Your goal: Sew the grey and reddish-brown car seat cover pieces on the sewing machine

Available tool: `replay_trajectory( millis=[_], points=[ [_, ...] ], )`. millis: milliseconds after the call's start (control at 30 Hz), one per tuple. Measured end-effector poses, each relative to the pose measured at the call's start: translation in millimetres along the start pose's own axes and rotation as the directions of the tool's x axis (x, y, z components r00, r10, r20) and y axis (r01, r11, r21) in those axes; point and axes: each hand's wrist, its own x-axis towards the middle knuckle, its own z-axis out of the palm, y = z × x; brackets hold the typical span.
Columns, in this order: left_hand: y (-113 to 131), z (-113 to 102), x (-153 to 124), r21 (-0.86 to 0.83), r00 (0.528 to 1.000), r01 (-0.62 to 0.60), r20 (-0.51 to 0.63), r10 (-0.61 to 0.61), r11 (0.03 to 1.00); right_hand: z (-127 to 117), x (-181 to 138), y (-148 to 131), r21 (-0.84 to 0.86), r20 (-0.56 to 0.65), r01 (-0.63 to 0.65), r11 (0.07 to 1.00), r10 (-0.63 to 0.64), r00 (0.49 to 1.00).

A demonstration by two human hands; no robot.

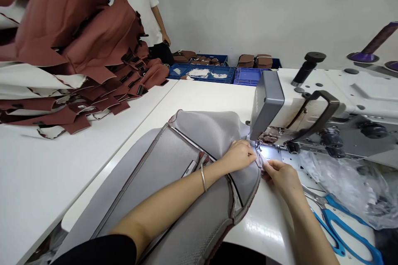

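Note:
A grey seat cover [174,161], wrong side up with dark red seam edges, spreads over the white table. Its right edge runs to the lit needle area of a sewing machine [270,103]. My left hand [240,155] lies on the cover just left of the needle, fingers curled and gripping the fabric by the seam. Right of the needle, my right hand [281,176] pinches the cover's edge between thumb and fingers. Exactly how the layers lie under the presser foot is hidden.
Blue-handled scissors [338,219] and crumpled clear plastic [345,186] lie at the right. Red-brown covers [81,49] are piled at the left, with a person [133,4] standing behind. Blue crates [222,74] stand along the wall. A thread spool [373,45] tops the machine.

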Motion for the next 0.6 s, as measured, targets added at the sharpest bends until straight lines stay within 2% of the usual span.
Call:
replay_trajectory(
  millis=[133,233,300,400,500,600],
  points=[
    [2,-1,0,-0.016,0.999,0.024,-0.024,-0.024,1.000,3,-2,-3,0.043,0.022,0.000,0.999,-0.001,1.000],
    [9,2,-3,0.138,0.999,-0.034,0.019,0.032,0.990,3,-3,-9,0.019,0.025,0.008,1.000,-0.009,1.000],
    [12,5,-6,0.255,0.993,-0.116,0.045,0.108,0.960,3,-7,-13,-0.051,-0.003,0.024,0.998,-0.024,1.000],
    [14,10,-10,0.328,0.980,-0.198,0.060,0.189,0.924,8,-13,-19,-0.222,-0.126,0.030,0.975,-0.059,0.990],
    [11,11,-12,0.312,0.980,-0.198,0.055,0.190,0.929,16,-18,-24,-0.362,-0.225,0.044,0.931,-0.134,0.965],
    [8,13,-12,0.301,0.983,-0.182,0.037,0.180,0.936,21,-15,-24,-0.451,-0.194,0.146,0.881,-0.256,0.947]
  ],
)
